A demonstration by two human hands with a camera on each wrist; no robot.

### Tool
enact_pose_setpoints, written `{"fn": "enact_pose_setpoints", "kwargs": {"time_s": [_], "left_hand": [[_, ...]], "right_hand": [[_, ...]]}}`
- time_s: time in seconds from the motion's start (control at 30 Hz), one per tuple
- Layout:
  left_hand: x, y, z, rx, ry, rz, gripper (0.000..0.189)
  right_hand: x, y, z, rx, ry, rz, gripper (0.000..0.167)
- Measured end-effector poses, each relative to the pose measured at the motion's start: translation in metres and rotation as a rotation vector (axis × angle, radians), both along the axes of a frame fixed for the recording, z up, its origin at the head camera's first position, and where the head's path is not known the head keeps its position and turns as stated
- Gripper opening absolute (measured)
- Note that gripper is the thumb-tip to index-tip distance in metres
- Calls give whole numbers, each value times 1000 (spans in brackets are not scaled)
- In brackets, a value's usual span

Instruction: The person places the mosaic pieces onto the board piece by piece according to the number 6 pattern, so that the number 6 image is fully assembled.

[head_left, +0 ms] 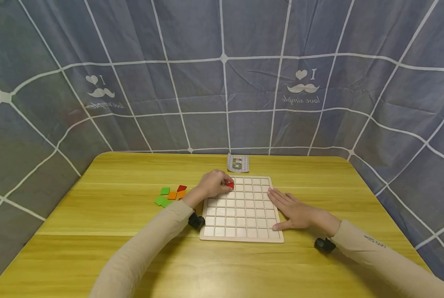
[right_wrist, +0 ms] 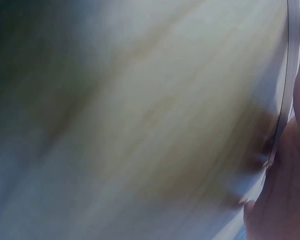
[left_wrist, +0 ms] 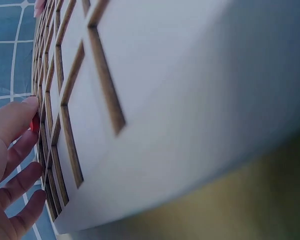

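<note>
The left hand (head_left: 213,183) pinched a red tile (head_left: 230,186) at the far part of the wooden grid board (head_left: 240,239), left of middle. The right hand (head_left: 294,212), fingers straight, touched its right edge. Lining up the tile's sides seemed wise.

Spreads out as a wood-grained yellow table (head_left: 76,256), rounded at the far corners. Bears a pale gridded board (head_left: 240,223) near the middle, a printed card (head_left: 238,164) just beyond, and, clustered to its left, green tiles (head_left: 165,191), orange tiles (head_left: 172,195) and a red tile (head_left: 182,188).
</note>
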State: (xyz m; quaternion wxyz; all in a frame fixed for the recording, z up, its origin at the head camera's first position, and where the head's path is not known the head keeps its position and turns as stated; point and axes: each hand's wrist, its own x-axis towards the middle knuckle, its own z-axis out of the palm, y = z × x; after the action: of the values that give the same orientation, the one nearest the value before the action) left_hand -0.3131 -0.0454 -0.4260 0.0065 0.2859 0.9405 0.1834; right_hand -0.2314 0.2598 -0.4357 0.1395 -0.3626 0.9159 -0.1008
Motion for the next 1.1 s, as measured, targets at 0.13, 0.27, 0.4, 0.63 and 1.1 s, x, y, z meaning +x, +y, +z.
{"fn": "enact_pose_setpoints", "kwargs": {"time_s": [0.13, 0.27, 0.4, 0.63, 1.1], "left_hand": [[0, 1, -1, 3, -3, -2, 28], [-1, 1, -2, 14, -10, -9, 29], [-2, 1, -4, 17, -15, -12, 29], [-1, 1, -5, 14, -5, -16, 27], [3, 1, -3, -2, -4, -19, 27]], "right_hand": [[0, 0, -1, 4, 6, -1, 102], [0, 0, -1, 7, 6, -1, 102], [0, -1, 0, 6, 0, 0, 102], [0, 0, -1, 4, 4, 3, 102], [-1, 0, -2, 15, 5, -5, 102]]}}
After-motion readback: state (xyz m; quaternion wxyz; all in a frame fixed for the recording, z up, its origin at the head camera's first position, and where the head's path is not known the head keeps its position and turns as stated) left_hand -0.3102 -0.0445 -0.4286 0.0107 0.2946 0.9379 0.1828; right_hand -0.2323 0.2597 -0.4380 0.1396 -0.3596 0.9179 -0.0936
